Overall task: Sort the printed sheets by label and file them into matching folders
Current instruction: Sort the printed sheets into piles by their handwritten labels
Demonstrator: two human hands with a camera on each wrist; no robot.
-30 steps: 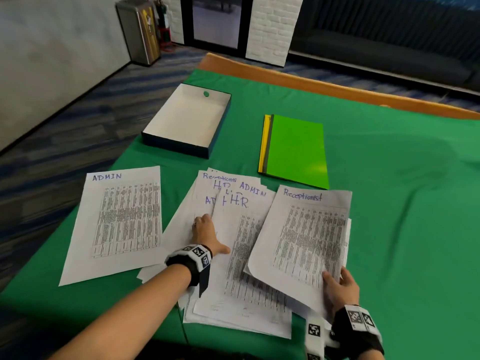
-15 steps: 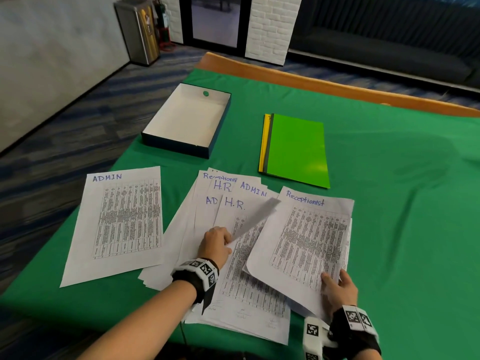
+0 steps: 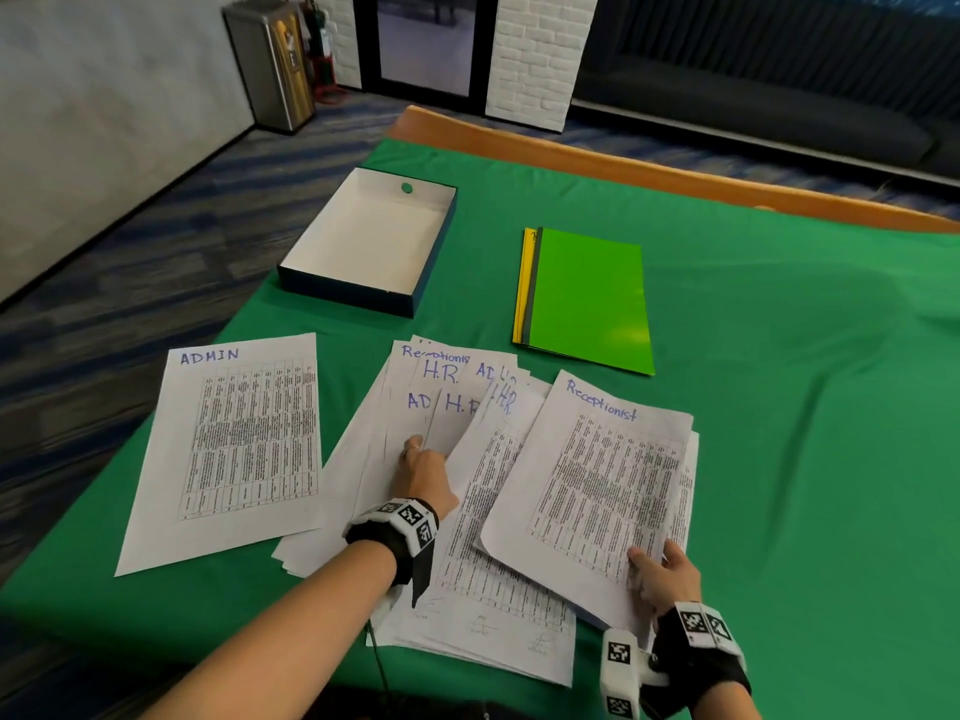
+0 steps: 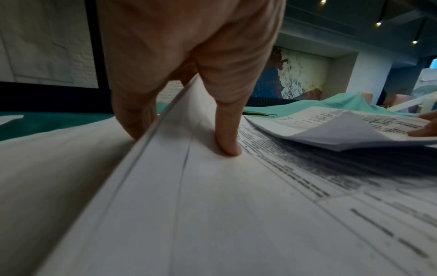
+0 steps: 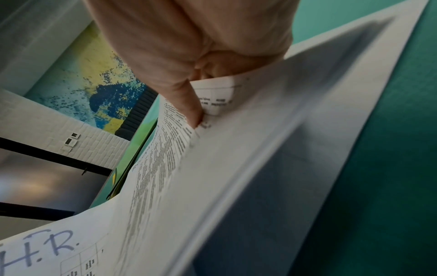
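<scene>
Sheets [image 3: 467,511] lie fanned on the table [image 3: 779,459] so labels show; the left hand [image 3: 423,475] pinches one sheet's raised edge, and the right hand [image 3: 665,574] grips the Receptionist bundle [image 3: 597,485], keeping it apart.

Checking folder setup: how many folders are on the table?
3, stacked right of the box: green folder on top, grey folder edge beneath, yellow folder edge lowest. More may be hidden.

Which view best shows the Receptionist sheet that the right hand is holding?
The head view: the Receptionist sheet shows whole, label readable, its near corner gripped by the right hand. The right wrist view shows only its blurred edge curling at the thumb. The left wrist view shows it edge-on at the far right, label unreadable.
</scene>
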